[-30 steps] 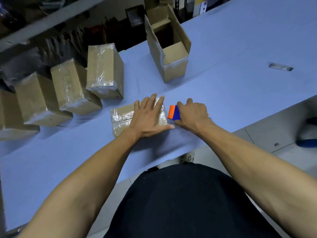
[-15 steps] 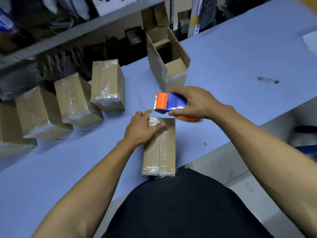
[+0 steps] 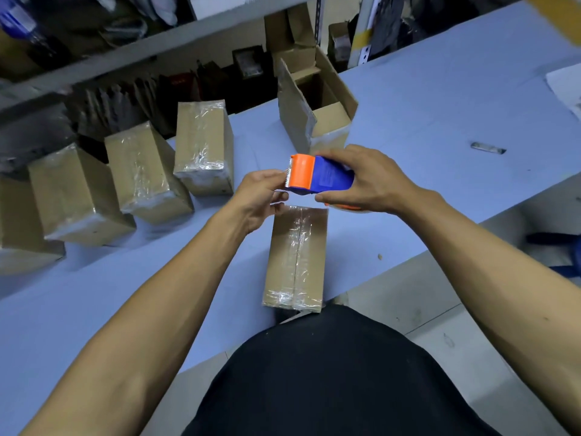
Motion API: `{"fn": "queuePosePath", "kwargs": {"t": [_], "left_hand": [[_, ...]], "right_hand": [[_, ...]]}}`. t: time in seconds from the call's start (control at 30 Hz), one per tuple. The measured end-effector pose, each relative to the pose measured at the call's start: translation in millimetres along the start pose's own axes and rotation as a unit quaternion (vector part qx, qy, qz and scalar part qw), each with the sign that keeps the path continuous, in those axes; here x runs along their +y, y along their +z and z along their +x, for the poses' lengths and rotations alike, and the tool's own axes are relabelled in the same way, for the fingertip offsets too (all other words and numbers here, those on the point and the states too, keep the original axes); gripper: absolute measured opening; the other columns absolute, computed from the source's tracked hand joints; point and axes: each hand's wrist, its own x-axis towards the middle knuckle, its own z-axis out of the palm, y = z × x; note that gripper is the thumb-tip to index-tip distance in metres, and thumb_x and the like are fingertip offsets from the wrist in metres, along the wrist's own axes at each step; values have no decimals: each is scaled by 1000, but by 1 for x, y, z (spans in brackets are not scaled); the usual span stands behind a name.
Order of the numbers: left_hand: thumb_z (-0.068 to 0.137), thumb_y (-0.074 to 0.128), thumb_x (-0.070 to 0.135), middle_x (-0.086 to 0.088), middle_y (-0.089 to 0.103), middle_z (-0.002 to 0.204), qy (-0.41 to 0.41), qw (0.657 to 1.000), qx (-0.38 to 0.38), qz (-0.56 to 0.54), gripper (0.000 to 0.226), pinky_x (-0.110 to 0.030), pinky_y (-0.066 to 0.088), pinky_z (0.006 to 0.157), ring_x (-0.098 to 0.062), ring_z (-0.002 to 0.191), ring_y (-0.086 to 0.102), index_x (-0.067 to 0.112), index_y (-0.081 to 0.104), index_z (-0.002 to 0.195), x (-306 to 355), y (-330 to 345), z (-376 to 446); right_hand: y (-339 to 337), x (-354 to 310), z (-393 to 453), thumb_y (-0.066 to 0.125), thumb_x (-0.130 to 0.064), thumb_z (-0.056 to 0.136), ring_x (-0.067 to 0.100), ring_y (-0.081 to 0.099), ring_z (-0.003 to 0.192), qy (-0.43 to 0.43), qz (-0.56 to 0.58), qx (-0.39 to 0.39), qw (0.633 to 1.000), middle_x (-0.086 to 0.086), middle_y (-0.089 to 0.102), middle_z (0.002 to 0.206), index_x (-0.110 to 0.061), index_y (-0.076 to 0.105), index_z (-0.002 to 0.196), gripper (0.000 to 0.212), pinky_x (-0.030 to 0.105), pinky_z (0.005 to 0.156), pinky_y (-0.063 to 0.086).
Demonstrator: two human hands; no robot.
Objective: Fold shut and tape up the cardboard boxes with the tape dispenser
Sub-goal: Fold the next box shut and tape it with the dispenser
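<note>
A small cardboard box lies lengthwise on the blue table, its near end at the table edge, with clear tape along its seam and ends. Above its far end my right hand grips the orange-and-blue tape dispenser. My left hand is at the dispenser's orange toothed end, its fingertips pinching at the tape there. Neither hand touches the box.
Three taped boxes, the first, the second and the third, stand in a row at the left. An open box stands beyond the dispenser. A small metal piece lies at right. Shelves run along the back.
The box was turned from crosswise to lengthwise in front of me. My right hand lifted the dispenser off the table. My left hand left the box and came up to the dispenser's front.
</note>
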Motion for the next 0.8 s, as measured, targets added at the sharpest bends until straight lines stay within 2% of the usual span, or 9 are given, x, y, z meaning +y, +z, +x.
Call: {"fn": "queuePosePath", "kwargs": {"t": [0.1,0.2,0.27,0.37,0.47,0.63,0.8], "left_hand": [[95,58,7,-2,60,66,46,997,29,63,23,-23,37,53,-10,49,47,14,69,76,-4,0,2],[91,56,1,4,50,52,102,985,61,123,32,-21,33,48,-10,45,39,15,66,65,-14,1,3],[91,58,3,3,52,55,110,982,107,114,29,-20,31,45,-9,43,37,15,66,65,-23,-4,5],[95,58,8,-2,56,70,68,979,175,84,25,-21,31,44,-11,44,34,14,66,72,-38,-25,9],[96,59,13,-2,55,73,41,982,159,97,24,-23,31,46,-13,44,32,14,65,74,-53,-32,10],[96,61,19,1,56,69,67,976,175,110,21,-24,31,48,-11,43,33,12,66,76,-66,-28,10],[96,59,20,10,59,63,84,968,195,132,28,-28,39,64,-9,54,45,22,64,68,-82,-23,24]], "right_hand": [[-3,-5,-3,73,-58,77,2,40,91,12,-30,5,999,-20,49,102,-37,49,136,67,27,75,34],[1,-9,-8,68,-58,79,3,36,89,7,-66,-19,998,-19,40,99,-39,45,138,66,27,71,32],[8,-2,-16,65,-58,78,10,43,88,13,-80,-34,996,-13,45,99,-40,44,137,65,28,69,34],[15,19,-35,65,-53,76,22,56,87,62,-122,-53,989,-5,51,99,-40,45,135,64,28,65,33],[21,29,-44,65,-50,76,24,56,84,81,-136,-71,985,-6,49,99,-39,43,137,66,29,65,34],[25,37,-50,67,-49,78,23,52,79,74,-163,-80,981,-3,49,110,-32,35,146,77,30,64,36],[35,47,-48,66,-41,81,25,53,79,88,-140,-77,983,-1,49,108,-30,35,145,72,30,63,37]]}}
